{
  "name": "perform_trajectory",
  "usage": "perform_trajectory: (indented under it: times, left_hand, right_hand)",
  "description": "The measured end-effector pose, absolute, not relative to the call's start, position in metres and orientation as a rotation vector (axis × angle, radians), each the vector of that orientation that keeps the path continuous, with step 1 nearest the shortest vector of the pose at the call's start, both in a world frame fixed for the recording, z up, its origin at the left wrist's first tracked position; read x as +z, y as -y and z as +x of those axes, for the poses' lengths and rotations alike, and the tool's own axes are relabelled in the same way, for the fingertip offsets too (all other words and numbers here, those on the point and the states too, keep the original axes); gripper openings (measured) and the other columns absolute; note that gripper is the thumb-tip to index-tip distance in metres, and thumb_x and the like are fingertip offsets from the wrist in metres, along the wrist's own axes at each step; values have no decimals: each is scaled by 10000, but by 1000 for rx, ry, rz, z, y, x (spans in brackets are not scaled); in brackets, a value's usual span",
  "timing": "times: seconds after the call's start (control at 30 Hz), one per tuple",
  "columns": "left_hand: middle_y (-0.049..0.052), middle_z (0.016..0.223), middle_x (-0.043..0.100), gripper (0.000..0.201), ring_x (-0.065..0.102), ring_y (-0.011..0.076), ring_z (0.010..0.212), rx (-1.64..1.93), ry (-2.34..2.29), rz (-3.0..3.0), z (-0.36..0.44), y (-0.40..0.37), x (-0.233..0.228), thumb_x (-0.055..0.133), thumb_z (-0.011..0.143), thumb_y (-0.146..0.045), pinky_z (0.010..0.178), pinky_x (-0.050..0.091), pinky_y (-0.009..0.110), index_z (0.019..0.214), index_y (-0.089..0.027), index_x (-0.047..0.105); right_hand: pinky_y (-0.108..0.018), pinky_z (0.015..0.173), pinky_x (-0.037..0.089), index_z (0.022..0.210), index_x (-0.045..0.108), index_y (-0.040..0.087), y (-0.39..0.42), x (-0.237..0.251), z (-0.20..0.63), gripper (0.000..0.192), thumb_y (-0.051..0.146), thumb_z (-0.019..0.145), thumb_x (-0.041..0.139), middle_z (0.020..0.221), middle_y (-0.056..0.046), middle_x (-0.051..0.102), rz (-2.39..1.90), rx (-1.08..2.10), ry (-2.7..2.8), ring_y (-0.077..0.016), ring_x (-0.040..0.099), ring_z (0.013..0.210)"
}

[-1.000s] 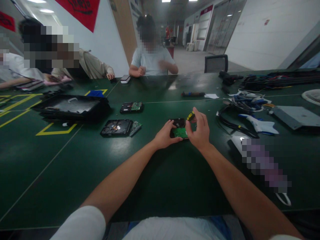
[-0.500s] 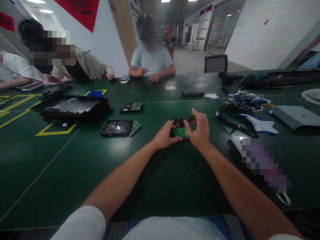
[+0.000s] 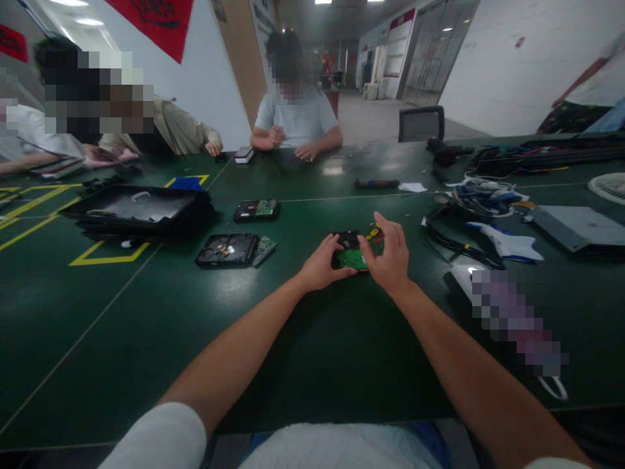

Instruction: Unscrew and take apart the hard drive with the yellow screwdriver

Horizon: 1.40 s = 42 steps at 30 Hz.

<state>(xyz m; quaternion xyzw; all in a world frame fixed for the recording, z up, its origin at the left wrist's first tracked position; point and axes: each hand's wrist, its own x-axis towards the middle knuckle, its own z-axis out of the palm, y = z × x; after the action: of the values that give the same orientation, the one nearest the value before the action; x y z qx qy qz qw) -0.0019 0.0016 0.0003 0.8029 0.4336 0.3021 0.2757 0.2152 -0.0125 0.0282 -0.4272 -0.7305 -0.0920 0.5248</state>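
- Two hands meet over a small hard drive [image 3: 350,251] that lies flat near the middle of the green desk [image 3: 146,326], green circuit board facing up.
- The left hand [image 3: 322,266] is closed on the drive's left edge, its thumb and fingers clamped to the black casing.
- The right hand [image 3: 389,255] sits on the drive's right side, fingers curled around a small screwdriver [image 3: 374,231] with a yellow and black handle; only a bit of the handle shows past the fingers, and where the tip meets the board is hidden.
- Left of the drive, well apart from it, lies an opened drive [image 3: 228,249] with a loose green board [image 3: 265,249] touching its right edge.
- Behind that one rests another drive [image 3: 256,209], board side up.
- Farther left stands a black tray [image 3: 141,210], inside yellow tape markings on the desk.
- To the right of the hands lie a tangle of cables [image 3: 481,195], a white and blue tool [image 3: 508,244] and a grey flat panel [image 3: 576,225].
- A dark screwdriver [image 3: 377,184] and a white scrap [image 3: 413,187] lie farther back on the desk.
- Across the desk a person in a pale shirt [image 3: 297,120] sits with both forearms on the surface; more people sit at the far left.
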Motion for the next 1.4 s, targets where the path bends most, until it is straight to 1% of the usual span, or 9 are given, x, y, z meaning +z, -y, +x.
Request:
perform_trajectory:
  times: [0.27, 0.4, 0.43, 0.53, 0.6, 0.7, 0.83, 1.07, 1.4]
  left_hand:
    - [181, 1772, 381, 750, 230, 358, 1708, 756, -1202, 2137, -3, -1, 5, 853, 816, -648, 1365, 293, 561, 1381, -204, 638]
    - [196, 1770, 382, 748, 213, 357, 1713, 724, -1200, 2153, -5, 2, 10, 818, 844, -669, 1364, 294, 570, 1390, -195, 629]
    - [198, 1775, 373, 749, 208, 357, 1714, 717, -1199, 2153, -5, 2, 10, 813, 847, -671, 1364, 293, 572, 1394, -194, 626]
    - [185, 1789, 351, 749, 195, 360, 1717, 712, -1194, 2149, -7, 3, 10, 808, 849, -678, 1360, 299, 583, 1401, -207, 622]
    - [177, 1791, 350, 751, 197, 361, 1716, 714, -1195, 2154, -7, 2, 9, 804, 851, -682, 1354, 304, 594, 1413, -221, 616]
    - [175, 1795, 343, 739, 192, 355, 1718, 700, -1180, 2190, -8, 2, 8, 787, 878, -670, 1350, 304, 604, 1448, -238, 604]
    - [180, 1799, 332, 705, 181, 346, 1722, 691, -1163, 2231, -8, 2, 9, 778, 898, -642, 1355, 295, 589, 1450, -233, 619]
    - [167, 1796, 344, 723, 181, 329, 1723, 688, -1165, 2240, -7, 3, 10, 781, 891, -648, 1363, 295, 555, 1456, -228, 620]
    - [164, 1798, 340, 730, 173, 331, 1725, 685, -1164, 2264, -8, 2, 7, 749, 904, -675, 1358, 302, 579, 1465, -230, 610]
  right_hand:
    - [-524, 872, 648, 1587, 477, 270, 23, 49, 224, 586, 358, 1038, 659, 1378, -166, 654, -993, -386, 1484, -335, 669, 1141]
    - [-575, 1013, 585, 1374, 628, 211, 15, 57, 251, 374, 354, 1029, 609, 1265, -163, 705, -1154, -398, 1380, -341, 702, 1151]
    - [-561, 996, 588, 1301, 655, 205, 12, 56, 259, 322, 359, 1024, 599, 1211, -153, 723, -1239, -335, 1349, -331, 722, 1098]
    - [-460, 777, 617, 1222, 658, 198, 0, 46, 280, 284, 343, 983, 603, 900, -58, 733, -1543, 79, 1246, -244, 712, 693]
    - [-438, 716, 598, 1185, 676, 195, -7, 34, 290, 274, 288, 932, 629, 763, -16, 705, -1716, 313, 1291, -235, 675, 597]
    - [-448, 833, 584, 985, 723, 210, -18, 15, 295, 151, 190, 855, 649, 866, -67, 739, -1772, 196, 1479, -264, 714, 789]
    - [-454, 938, 550, 995, 763, 212, -25, 2, 291, 172, 188, 913, 614, 1008, -97, 766, -1690, 113, 1853, -290, 713, 983]
    - [-393, 902, 505, 1082, 795, 215, -21, 9, 283, 190, 290, 1032, 627, 1038, -118, 739, -1830, 65, 2053, -288, 691, 1011]
    - [-399, 791, 476, 1119, 775, 215, -20, 8, 275, 206, 300, 1050, 601, 1107, -144, 711, -1930, 63, 2037, -298, 676, 953]
